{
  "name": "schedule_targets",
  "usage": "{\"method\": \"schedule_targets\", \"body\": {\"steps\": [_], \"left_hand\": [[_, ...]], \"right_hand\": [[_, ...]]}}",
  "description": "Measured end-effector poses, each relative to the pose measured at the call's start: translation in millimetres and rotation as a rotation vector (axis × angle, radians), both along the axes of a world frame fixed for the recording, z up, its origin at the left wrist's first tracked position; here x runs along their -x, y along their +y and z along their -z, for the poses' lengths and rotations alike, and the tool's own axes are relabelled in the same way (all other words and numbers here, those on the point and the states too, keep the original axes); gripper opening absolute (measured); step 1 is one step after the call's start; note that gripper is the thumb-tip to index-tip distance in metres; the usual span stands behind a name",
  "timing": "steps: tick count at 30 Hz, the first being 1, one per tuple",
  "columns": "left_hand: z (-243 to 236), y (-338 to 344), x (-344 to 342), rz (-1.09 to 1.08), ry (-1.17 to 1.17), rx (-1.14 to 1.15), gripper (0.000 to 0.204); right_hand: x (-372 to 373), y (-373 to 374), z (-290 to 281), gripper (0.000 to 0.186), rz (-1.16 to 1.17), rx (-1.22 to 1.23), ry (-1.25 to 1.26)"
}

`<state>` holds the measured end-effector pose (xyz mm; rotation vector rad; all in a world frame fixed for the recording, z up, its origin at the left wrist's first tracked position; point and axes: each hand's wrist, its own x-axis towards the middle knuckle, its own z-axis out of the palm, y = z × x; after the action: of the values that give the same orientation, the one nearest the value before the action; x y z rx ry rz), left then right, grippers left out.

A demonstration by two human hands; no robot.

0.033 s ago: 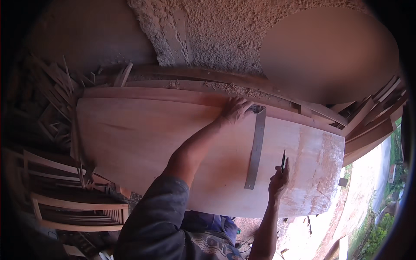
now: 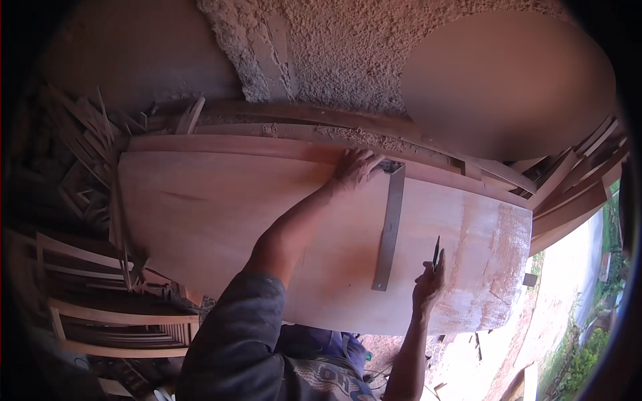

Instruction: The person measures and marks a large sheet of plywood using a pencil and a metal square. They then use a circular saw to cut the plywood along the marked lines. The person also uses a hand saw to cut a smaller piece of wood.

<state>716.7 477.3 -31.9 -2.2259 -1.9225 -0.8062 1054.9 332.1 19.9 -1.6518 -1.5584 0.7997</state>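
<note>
Steel ruler (image 2: 390,227) lies flat across the reddish wooden board (image 2: 214,220), its upper end pinned under my left hand (image 2: 358,167), fingers spread and pressing near the board's far edge. My right hand (image 2: 428,284) keeps its grip closed on a dark pencil (image 2: 436,252), tip up, just right of the ruler. Wood offcuts (image 2: 80,140) are piled left.
</note>
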Motion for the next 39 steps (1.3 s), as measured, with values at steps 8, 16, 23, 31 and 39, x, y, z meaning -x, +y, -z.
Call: {"method": "schedule_targets", "body": {"steps": [8, 16, 23, 31, 39], "left_hand": [[-8.5, -77.2, 166.8, 0.026, 0.023, 0.095, 0.043], [-14.7, -114.7, 222.3, -0.024, -0.01, 0.112, 0.039], [-7.4, -112.1, 231.3, -0.034, -0.054, 0.001, 0.037], [-12.1, -111.8, 225.9, -0.017, 0.04, -0.024, 0.037], [-4.9, -109.9, 231.6, 0.019, -0.002, -0.074, 0.04]], "right_hand": [[76.1, -78.4, 23.0, 0.053, 0.004, 0.066, 0.243], [94.4, -80.2, 47.7, 0.05, 0.081, -0.194, -0.093], [101.9, -80.1, 51.1, 0.05, 0.17, -0.251, -0.159], [101.1, -78.9, 53.3, 0.051, 0.257, -0.229, -0.155], [105.7, -79.9, 47.9, 0.051, 0.279, -0.168, -0.114]]}}
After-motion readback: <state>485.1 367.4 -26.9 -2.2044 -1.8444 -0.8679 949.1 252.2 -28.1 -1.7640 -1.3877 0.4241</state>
